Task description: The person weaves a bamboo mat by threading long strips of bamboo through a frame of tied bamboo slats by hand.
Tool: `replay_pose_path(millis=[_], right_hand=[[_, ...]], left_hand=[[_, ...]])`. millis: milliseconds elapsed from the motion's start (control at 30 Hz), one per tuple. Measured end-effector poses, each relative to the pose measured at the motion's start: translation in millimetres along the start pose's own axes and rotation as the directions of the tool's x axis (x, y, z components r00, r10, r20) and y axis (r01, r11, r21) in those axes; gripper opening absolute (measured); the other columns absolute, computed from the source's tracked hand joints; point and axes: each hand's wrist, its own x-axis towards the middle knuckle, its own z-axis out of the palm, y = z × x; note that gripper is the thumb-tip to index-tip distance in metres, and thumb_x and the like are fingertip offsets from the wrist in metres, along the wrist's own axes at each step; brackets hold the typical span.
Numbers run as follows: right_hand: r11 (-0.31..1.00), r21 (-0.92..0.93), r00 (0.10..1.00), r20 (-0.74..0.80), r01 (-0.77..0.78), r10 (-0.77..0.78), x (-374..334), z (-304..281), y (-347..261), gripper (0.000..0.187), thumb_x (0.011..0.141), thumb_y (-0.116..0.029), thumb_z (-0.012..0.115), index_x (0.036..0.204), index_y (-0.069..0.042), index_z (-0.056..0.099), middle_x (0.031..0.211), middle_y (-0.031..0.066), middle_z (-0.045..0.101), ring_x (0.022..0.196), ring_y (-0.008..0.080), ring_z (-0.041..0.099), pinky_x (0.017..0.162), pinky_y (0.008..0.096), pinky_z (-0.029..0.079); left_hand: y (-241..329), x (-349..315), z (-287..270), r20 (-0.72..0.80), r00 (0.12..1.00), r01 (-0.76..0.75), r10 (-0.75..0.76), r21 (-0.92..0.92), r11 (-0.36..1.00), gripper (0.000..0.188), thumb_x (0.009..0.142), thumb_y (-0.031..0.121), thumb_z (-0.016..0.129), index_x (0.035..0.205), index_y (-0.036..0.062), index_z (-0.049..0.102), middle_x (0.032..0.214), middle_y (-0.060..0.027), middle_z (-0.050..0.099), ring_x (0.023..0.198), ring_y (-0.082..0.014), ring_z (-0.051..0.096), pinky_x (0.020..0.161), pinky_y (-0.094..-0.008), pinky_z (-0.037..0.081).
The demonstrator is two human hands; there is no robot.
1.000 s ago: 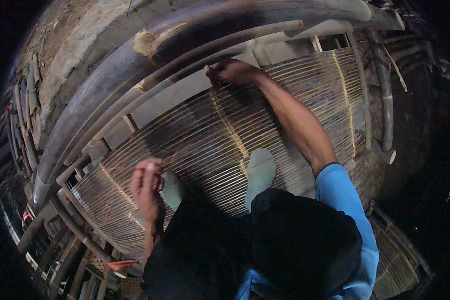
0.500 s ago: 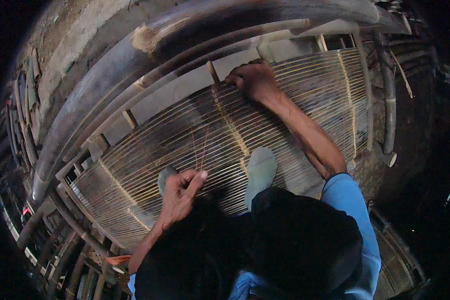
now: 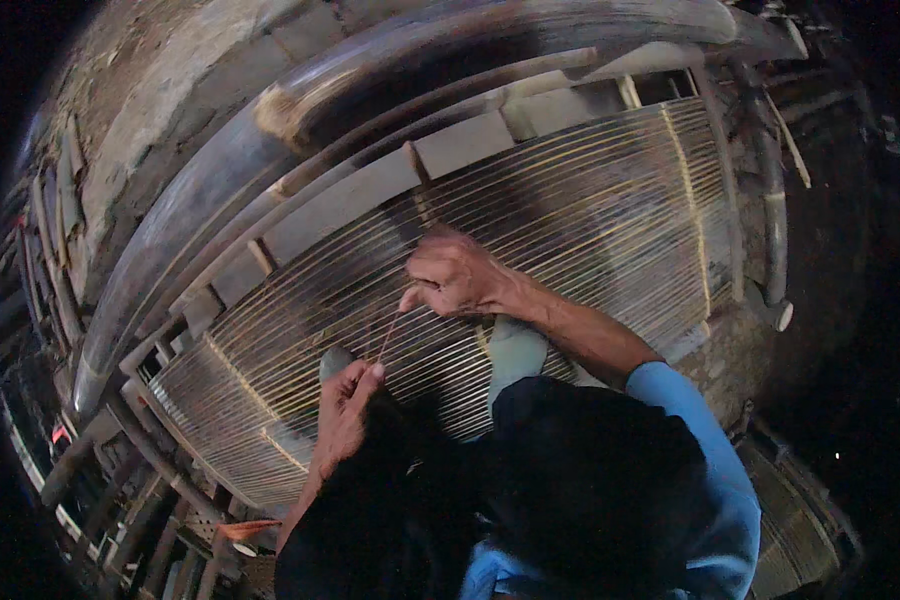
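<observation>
L hand [image 3: 343, 408] & R hand [image 3: 457, 275], at its 1 o'clock, pinch thread [image 3: 389, 334], prob. untied; slat panel [image 3: 590, 200] binding [image 3: 692, 200] at 2 o'clock looks done, rest unclear.

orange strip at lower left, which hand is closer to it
Left. The left hand, pinching a thin strand, is up and to the right of the orange strip in the picture; the right hand is farther up and right, over the slatted panel.
</observation>
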Motion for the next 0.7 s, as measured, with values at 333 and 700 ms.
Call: replay_pose_path(millis=[333, 700], right_hand=[[0.653, -0.336, 0.655, -0.68, -0.678, 0.329, -78.4, -157.8, 83.7, 0.038, 0.075, -0.024, 0.081, 0.103, -0.003, 0.069, 0.095, 0.0176, 0.066, 0.094, 0.0363, 0.061, 0.089, 0.0458, 0.048], [0.327, -0.454, 0.559, -0.67, -0.829, 0.488, -157.6, -250.5, 167.7, 0.025, 0.083, -0.019, 0.066, 0.098, 0.001, 0.068, 0.094, 0.0252, 0.067, 0.091, 0.0419, 0.065, 0.081, 0.0517, 0.053]], left_hand=[[-91.9, -43.3, -133.2, -0.102, 0.89, -0.057, 0.445, 0.942, 0.329, 0.053, 0.083, 0.029, 0.077, 0.124, 0.0003, 0.062, 0.109, -0.0169, 0.067, 0.1, -0.034, 0.063, 0.089, -0.0414, 0.049], [194.8, 55.2, 28.1, 0.575, 0.748, -0.457, 0.333, 0.809, -0.37, 0.052, 0.082, 0.015, 0.066, 0.131, 0.0006, 0.056, 0.125, -0.0238, 0.057, 0.12, -0.042, 0.052, 0.108, -0.0504, 0.038]])
